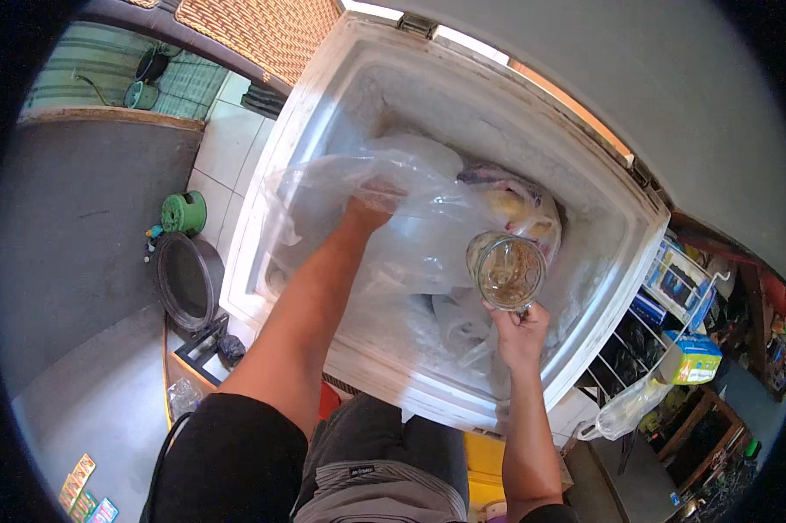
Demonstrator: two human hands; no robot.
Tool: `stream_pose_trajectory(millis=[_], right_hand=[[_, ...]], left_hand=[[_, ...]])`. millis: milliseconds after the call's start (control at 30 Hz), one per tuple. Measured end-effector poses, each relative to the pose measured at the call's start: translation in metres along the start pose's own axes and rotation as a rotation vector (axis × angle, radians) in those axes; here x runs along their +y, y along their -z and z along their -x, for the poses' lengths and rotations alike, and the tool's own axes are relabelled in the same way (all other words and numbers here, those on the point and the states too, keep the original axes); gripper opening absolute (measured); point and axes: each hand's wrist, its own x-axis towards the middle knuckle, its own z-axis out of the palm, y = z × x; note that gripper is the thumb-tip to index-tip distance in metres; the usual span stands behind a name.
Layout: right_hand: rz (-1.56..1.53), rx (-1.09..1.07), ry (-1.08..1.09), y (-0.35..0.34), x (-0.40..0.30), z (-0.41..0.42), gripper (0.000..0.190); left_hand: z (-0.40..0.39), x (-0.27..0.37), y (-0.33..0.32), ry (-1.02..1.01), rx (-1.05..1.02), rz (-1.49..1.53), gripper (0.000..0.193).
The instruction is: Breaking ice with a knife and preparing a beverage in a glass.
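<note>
A clear glass mug is held by its handle in my right hand, over the inside of an open chest freezer. My left hand reaches into a large clear plastic bag in the freezer; the film partly covers its fingers, so their grip is hidden. Behind the mug, a filled plastic bag with yellow and purple contents rests near the freezer's back wall. White frost and more plastic bags show low in the freezer.
The raised freezer lid stands at the back. On the right are a white wire rack with packages and a hanging plastic bag. A dark round basin and a green stool-like object are at the left.
</note>
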Motion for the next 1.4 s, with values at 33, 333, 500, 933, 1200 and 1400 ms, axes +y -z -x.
stream_pose_trajectory(millis=[33,333,500,933,1200,1400], right_hand=[[0.016,0.020,0.000,0.006,0.002,-0.002,0.023],[0.035,-0.027,0.087,0.001,0.001,-0.012,0.027],[0.094,-0.062,0.120,-0.007,-0.004,-0.017,0.027],[0.077,-0.076,0.095,-0.003,-0.009,-0.015,0.029],[0.085,-0.087,0.134,0.006,-0.012,-0.007,0.016],[0.048,-0.115,0.110,-0.004,-0.010,-0.002,0.015]], left_hand=[[-0.013,0.017,0.013,0.037,-0.166,0.006,0.033],[0.008,0.035,0.041,-0.035,-0.162,0.382,0.030],[0.013,0.059,0.029,0.090,-0.100,0.593,0.029],[-0.020,0.067,0.026,0.073,-0.690,1.092,0.037],[-0.009,0.027,0.130,0.032,-0.519,1.001,0.032],[0.026,0.023,0.224,0.250,-0.353,1.276,0.037]])
